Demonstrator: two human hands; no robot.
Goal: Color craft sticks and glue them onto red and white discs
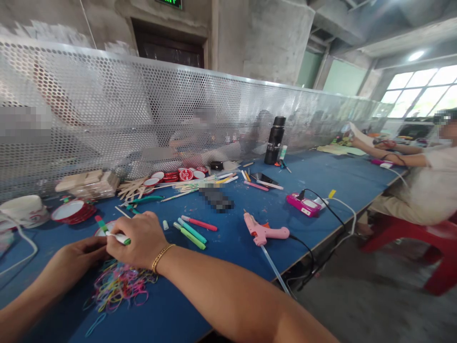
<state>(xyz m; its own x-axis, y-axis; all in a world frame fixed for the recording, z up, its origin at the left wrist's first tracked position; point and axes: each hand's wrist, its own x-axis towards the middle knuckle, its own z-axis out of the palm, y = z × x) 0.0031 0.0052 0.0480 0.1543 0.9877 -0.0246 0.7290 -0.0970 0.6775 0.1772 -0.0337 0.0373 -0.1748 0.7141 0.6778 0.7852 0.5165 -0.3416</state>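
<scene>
My right hand (137, 240) is closed around a white marker with a green tip (119, 238), held over a pile of coloured rubber bands (119, 286) on the blue table (221, 267). My left hand (80, 257) reaches in from the left and touches the other end of the marker, its fingers curled; what it grips is partly hidden by the right hand. A gold bracelet (162, 255) sits on my right wrist. Several loose markers (193, 231) lie just right of my hands.
A pink glue gun (264, 232) with cable lies near the table's front edge. Popsicle sticks (134, 188), red-white lids (182, 175), a black bottle (274, 140) and a pink device (305, 205) stand farther back. A perforated metal screen (143, 105) bounds the table. A person sits at right on a red chair (421, 240).
</scene>
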